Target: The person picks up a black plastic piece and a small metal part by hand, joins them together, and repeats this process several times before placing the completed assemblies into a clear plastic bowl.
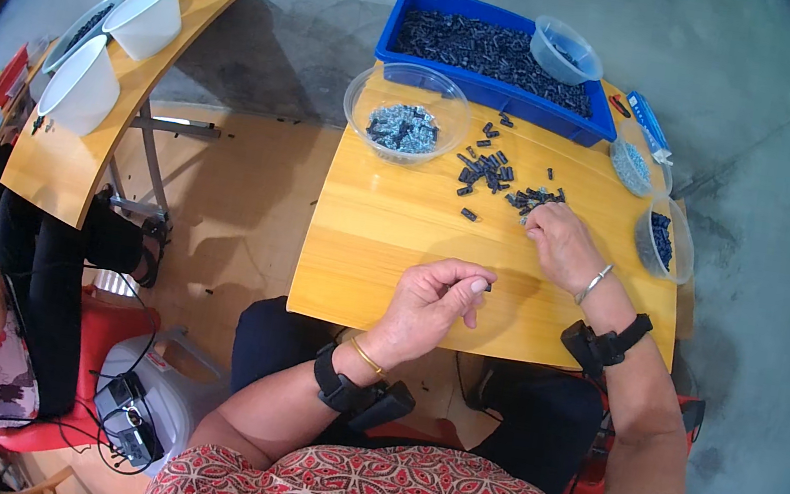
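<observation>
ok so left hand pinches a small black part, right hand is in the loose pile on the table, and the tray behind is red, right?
Not quite: the tray is blue, as the head view shows. The rest holds: left hand pinches a small black part, right hand at the loose pile on the table.

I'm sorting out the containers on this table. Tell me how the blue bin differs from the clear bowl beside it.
The blue bin is rectangular and opaque; the clear bowl is round and see-through. The blue bin is the larger, filled across with small dark parts, while the clear bowl holds only a small heap in its middle. The blue bin also has a small clear cup resting in it; the clear bowl has none. Both sit at the far edge of the wooden table.
</observation>
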Demonstrator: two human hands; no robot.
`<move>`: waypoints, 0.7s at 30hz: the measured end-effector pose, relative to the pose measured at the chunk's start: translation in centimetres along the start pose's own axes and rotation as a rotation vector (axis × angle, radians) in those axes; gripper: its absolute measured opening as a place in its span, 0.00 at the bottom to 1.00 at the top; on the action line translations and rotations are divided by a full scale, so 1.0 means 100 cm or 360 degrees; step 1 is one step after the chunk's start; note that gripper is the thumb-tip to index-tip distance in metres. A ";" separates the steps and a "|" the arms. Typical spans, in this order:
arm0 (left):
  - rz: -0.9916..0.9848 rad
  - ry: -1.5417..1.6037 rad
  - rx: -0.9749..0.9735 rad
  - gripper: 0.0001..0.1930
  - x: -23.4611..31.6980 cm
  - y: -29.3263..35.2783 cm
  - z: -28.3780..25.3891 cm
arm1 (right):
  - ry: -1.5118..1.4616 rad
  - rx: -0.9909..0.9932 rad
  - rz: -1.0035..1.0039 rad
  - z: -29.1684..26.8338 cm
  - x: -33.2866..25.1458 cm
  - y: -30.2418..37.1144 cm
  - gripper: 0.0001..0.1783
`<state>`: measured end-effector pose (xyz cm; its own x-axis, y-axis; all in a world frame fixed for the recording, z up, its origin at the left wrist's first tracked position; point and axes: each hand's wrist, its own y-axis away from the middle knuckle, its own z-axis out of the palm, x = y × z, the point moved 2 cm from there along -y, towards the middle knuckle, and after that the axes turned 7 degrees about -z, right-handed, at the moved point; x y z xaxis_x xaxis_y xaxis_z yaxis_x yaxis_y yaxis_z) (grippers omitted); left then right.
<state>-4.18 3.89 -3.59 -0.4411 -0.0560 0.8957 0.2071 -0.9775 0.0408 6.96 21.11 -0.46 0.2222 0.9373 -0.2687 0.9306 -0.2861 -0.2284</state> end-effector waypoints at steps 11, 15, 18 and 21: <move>-0.0037 0.0093 0.0030 0.09 -0.004 -0.003 -0.002 | -0.0701 0.0286 0.0495 -0.022 -0.031 0.018 0.05; -0.0038 0.0196 0.0017 0.09 -0.005 -0.006 -0.001 | -0.1563 0.0361 0.0629 -0.019 -0.042 0.032 0.05; -0.0099 0.0193 0.0026 0.09 -0.003 -0.005 -0.001 | -0.2044 0.0475 0.0618 -0.023 -0.058 0.040 0.05; -0.0143 0.0248 0.0029 0.09 -0.002 -0.001 0.001 | -0.2248 0.0579 0.0600 -0.029 -0.075 0.050 0.06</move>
<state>-3.98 4.00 -3.74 -0.5883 -0.0006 0.8086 0.1756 -0.9762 0.1270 10.79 13.28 3.14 -0.2269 -0.0972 -0.9691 0.7166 -0.6905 -0.0986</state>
